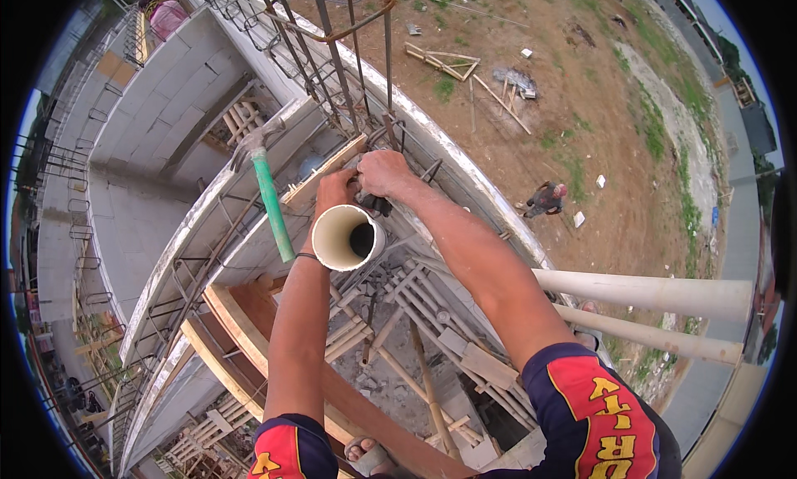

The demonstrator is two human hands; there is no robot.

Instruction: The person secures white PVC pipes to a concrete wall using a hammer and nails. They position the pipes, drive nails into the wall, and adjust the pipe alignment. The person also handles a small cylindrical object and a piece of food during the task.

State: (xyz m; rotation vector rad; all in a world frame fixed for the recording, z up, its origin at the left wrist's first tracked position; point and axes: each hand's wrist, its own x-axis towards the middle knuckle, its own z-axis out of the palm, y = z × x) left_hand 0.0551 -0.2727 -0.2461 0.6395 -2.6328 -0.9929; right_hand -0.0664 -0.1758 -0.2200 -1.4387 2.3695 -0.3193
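Observation:
My left hand and my right hand are together beside the wooden board on the wall top, near the foot of the upright rebar. Both hands have their fingers curled in. A small dark thing shows just below them; what they grip is hidden. Between my forearms an off-white plastic pipe points its open end up, overlapping my left wrist. Left of my hands lies a claw hammer with a green handle, its head at the wall's edge.
Below me are a deep gap with bamboo poles and curved wooden formwork. More pale pipes jut out at right. Rebar cages line the block walls. One person stands on the ground; another person is at far left.

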